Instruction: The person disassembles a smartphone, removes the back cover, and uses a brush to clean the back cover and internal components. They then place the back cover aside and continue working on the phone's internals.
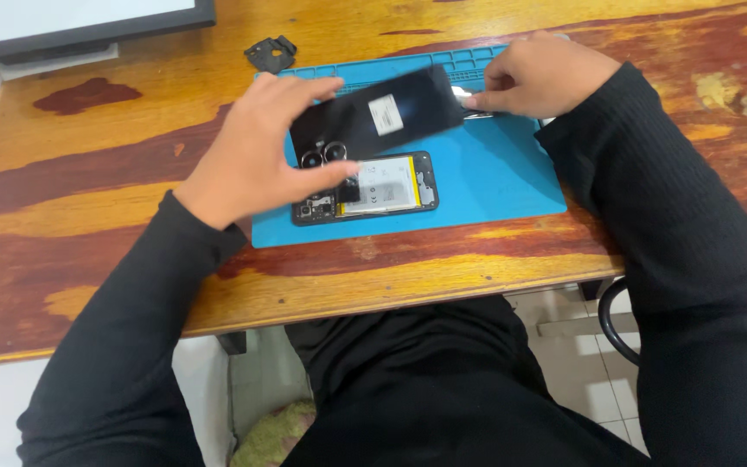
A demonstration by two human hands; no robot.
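My left hand [252, 156] holds a black phone back cover [382, 117] lifted and tilted above the blue work mat [494, 177]. The cover shows two round camera rings and a small white sticker. Under it an opened phone body [369, 188] lies flat on the mat, its white and yellow battery exposed. My right hand [542, 73] rests at the mat's far right part, fingers pinched on a thin metal tool [470, 111] next to the cover's right end.
A small black plastic part [271, 54] lies on the wooden table [97, 173] beyond the mat. A dark-framed screen [79, 22] stands at the far left corner. Near the table's front edge are my lap and a chair.
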